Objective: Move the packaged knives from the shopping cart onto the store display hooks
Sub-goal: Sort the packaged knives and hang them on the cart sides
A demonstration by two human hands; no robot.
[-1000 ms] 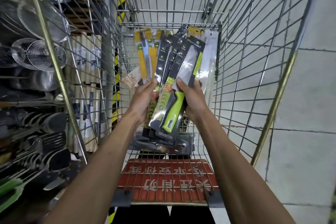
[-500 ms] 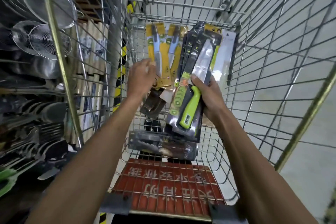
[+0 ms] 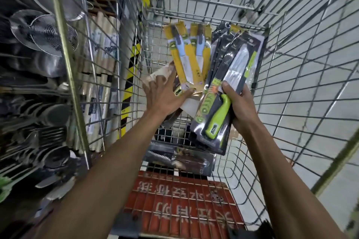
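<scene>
Clasping a fanned stack of dark-carded knives, green handle foremost, in the right hand, fingers curled behind the packs and thumb pressing the front, all held up inside the shopping cart. Reaching with the left hand, fingers straight and spread, grasping nothing, thumb touching the lower edge of the yellow-carded knives standing at the cart's far end. Judging the gather best done by sliding fingers behind both yellow cards, pinching them together at that lower edge, and lifting clear of the wire before joining the stack.
</scene>
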